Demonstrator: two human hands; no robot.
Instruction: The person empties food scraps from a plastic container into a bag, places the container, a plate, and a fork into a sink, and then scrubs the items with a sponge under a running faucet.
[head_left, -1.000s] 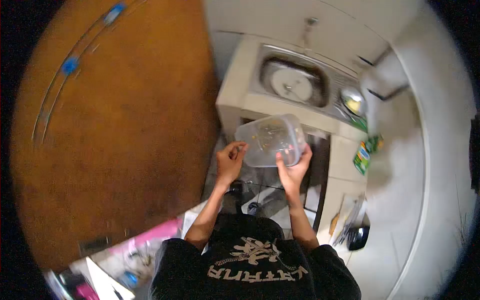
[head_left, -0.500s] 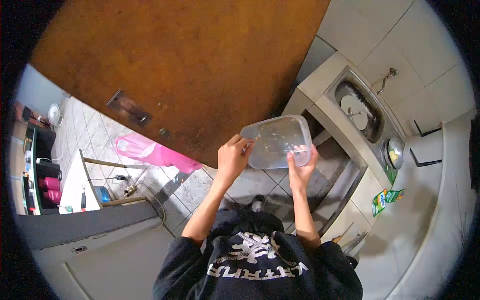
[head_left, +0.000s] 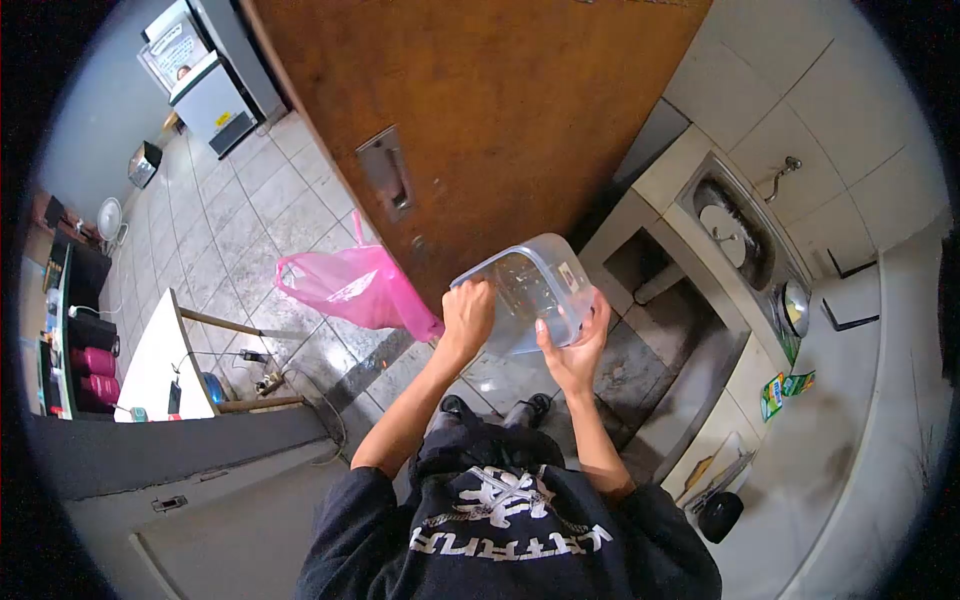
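Observation:
A clear plastic container point(head_left: 527, 288) with food bits inside is held in front of me, tilted toward the pink bag. My left hand point(head_left: 467, 315) grips its left rim with fingers curled. My right hand point(head_left: 573, 350) supports its right underside, thumb on the wall. A pink plastic bag point(head_left: 350, 287) hangs by the brown door point(head_left: 480, 110), just left of the container.
A steel sink point(head_left: 738, 232) with a plate and a tap sits in the tiled counter at right, with a metal bowl point(head_left: 795, 306) and a green packet point(head_left: 780, 390) nearby. A white table point(head_left: 160, 360), pink bottles and a fan stand left. Tiled floor lies below.
The view has swung left, away from the sink. The container has tipped toward the pink bag, and both hands have moved down and left with it.

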